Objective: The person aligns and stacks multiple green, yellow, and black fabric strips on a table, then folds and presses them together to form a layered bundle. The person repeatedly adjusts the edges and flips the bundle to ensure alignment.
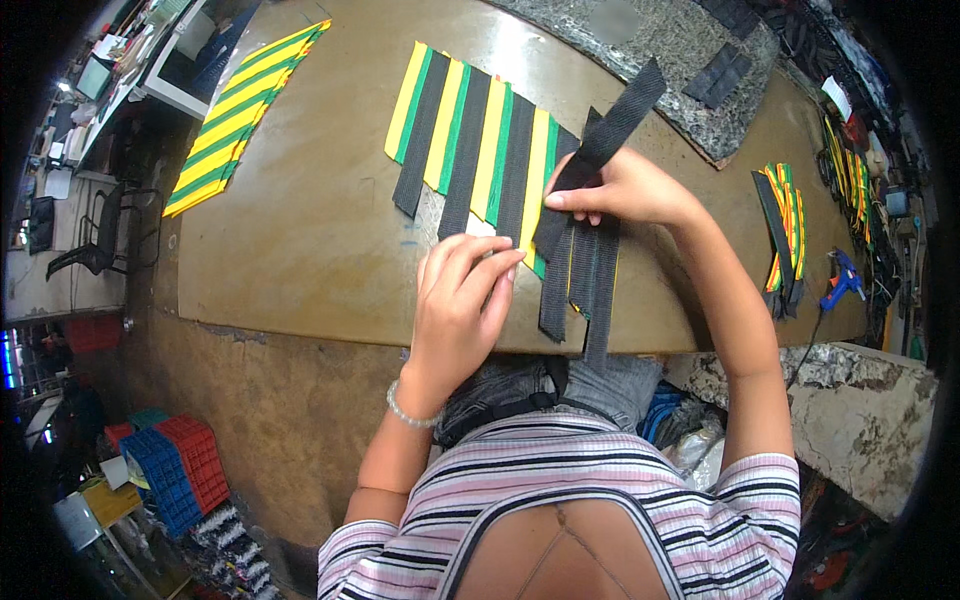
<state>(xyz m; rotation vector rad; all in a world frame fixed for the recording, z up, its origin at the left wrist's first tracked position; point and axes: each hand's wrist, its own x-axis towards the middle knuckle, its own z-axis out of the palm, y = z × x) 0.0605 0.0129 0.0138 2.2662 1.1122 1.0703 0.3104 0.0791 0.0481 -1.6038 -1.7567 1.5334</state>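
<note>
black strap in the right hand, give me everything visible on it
The black strap is a flat woven band, like nylon webbing, with a ribbed weave and a square-cut top end. It runs tilted, its upper end raised toward the grey stone slab, its lower part going down into the row of black straps at the table edge. The right hand pinches it about midway between thumb and fingers. The left hand sits lower, fingertips at the neighbouring strips; contact with this strap is unclear.

A bundle of yellow and green striped strips (243, 112) is laid near the worktop's far left corner. A smaller bundle of coloured strips (784, 232) and a blue glue gun (842, 282) are seen by its right edge. Blue and red crates (170, 468) are stacked on the floor
</note>
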